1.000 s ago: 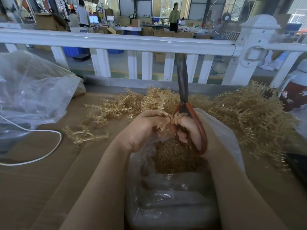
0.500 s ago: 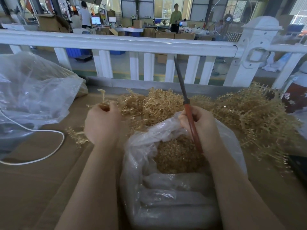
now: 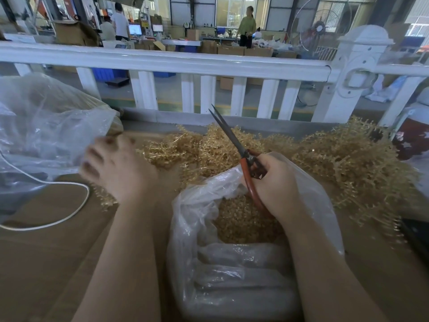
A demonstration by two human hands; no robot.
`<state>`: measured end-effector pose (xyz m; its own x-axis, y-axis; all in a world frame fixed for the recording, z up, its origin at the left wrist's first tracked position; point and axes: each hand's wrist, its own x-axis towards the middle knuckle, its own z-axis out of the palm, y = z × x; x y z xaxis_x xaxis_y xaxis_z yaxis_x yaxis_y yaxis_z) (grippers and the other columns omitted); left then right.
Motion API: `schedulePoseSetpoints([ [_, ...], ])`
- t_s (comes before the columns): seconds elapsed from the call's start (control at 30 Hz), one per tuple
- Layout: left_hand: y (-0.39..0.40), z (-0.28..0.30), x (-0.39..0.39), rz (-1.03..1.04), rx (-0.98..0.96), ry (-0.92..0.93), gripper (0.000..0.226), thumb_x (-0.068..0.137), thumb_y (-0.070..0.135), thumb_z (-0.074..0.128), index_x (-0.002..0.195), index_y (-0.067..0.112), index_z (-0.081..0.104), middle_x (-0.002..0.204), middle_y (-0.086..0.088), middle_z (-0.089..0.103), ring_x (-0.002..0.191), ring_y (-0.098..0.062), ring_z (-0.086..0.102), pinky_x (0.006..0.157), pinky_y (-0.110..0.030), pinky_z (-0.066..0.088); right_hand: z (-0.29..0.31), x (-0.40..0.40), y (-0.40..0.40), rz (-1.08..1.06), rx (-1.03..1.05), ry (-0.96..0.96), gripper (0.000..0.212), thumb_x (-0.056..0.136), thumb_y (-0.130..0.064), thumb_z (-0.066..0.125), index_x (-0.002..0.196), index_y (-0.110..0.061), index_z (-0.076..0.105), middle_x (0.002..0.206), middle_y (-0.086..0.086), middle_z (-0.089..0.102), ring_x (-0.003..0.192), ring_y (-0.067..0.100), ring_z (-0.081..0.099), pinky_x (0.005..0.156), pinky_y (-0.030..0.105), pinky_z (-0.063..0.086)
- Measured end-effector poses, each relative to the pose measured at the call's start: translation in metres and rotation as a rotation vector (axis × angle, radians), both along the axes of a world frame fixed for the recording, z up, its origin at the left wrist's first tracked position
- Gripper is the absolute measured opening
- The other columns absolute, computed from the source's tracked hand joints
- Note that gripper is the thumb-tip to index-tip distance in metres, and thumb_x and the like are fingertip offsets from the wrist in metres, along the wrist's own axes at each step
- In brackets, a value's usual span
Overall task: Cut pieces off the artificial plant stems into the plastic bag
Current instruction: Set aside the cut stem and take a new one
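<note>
A clear plastic bag (image 3: 232,270) stands open in front of me, with golden cut pieces (image 3: 243,221) inside. My right hand (image 3: 276,187) grips red-handled scissors (image 3: 234,145) over the bag's mouth, blades together and pointing up and left. A heap of golden artificial plant stems (image 3: 336,166) lies behind and to the right of the bag. My left hand (image 3: 116,168) is blurred, fingers spread and holding nothing, beside the large clear bag (image 3: 41,126) at the left.
A white cable (image 3: 69,212) loops over the brown cardboard tabletop (image 3: 46,263) at the left. A white railing (image 3: 185,63) runs along the far edge. A dark object (image 3: 415,235) lies at the right edge, beside a patterned container (image 3: 411,138).
My left hand left the scissors with a cut stem, swung left toward the large bag, and now holds nothing. The scissors tilted from upright to leaning left.
</note>
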<state>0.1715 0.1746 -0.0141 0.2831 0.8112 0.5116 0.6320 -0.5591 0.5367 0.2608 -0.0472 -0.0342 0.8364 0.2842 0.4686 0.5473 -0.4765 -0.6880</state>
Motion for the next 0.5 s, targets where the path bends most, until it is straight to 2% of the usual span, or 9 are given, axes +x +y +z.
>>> schedulePoseSetpoints([
  [0.1, -0.018, 0.001, 0.015, -0.341, 0.152, 0.013, 0.02, 0.088, 0.019, 0.067, 0.107, 0.022, 0.072, 0.125, -0.01, 0.057, 0.122, -0.032, 0.043, 0.102, -0.045, 0.023, -0.001, 0.001, -0.001, -0.012, -0.016, 0.013, 0.016, 0.087, -0.038, 0.073, 0.081, -0.023, 0.066, 0.067, -0.014, 0.062, 0.074, -0.004, 0.059, 0.057, 0.012, 0.041],
  [0.2, -0.036, -0.006, 0.027, -0.523, 0.111, 0.184, 0.025, 0.096, 0.042, 0.057, 0.115, 0.033, 0.07, 0.131, 0.0, 0.054, 0.125, -0.025, 0.038, 0.104, -0.043, 0.021, -0.001, 0.001, -0.001, -0.005, -0.033, 0.006, 0.021, 0.084, -0.045, 0.071, 0.081, -0.024, 0.067, 0.066, -0.012, 0.064, 0.066, 0.005, 0.061, 0.06, 0.025, 0.051],
  [0.3, -0.04, -0.015, 0.032, -0.537, 0.097, 0.449, 0.038, 0.098, 0.052, 0.047, 0.122, 0.03, 0.066, 0.139, -0.003, 0.047, 0.131, -0.027, 0.032, 0.108, -0.048, 0.018, 0.0, 0.001, -0.001, 0.014, -0.029, -0.001, 0.02, 0.083, -0.048, 0.07, 0.078, -0.03, 0.063, 0.075, -0.023, 0.064, 0.071, -0.001, 0.06, 0.057, 0.021, 0.046],
  [0.37, -0.04, -0.017, 0.033, -0.525, 0.084, 0.54, 0.041, 0.098, 0.052, 0.045, 0.123, 0.027, 0.065, 0.14, -0.004, 0.047, 0.133, -0.028, 0.032, 0.109, -0.05, 0.018, 0.0, 0.0, -0.001, 0.001, -0.029, -0.001, 0.018, 0.084, -0.048, 0.069, 0.076, -0.036, 0.06, 0.072, -0.022, 0.064, 0.077, -0.005, 0.06, 0.059, 0.02, 0.047],
  [0.5, -0.041, -0.016, 0.033, -0.491, 0.065, 0.435, 0.035, 0.094, 0.046, 0.053, 0.118, 0.024, 0.067, 0.132, -0.004, 0.05, 0.128, -0.028, 0.036, 0.106, -0.05, 0.02, 0.0, 0.0, 0.0, -0.019, -0.035, -0.014, 0.015, 0.086, -0.048, 0.071, 0.08, -0.04, 0.059, 0.068, -0.02, 0.064, 0.079, -0.005, 0.06, 0.061, 0.017, 0.048],
])
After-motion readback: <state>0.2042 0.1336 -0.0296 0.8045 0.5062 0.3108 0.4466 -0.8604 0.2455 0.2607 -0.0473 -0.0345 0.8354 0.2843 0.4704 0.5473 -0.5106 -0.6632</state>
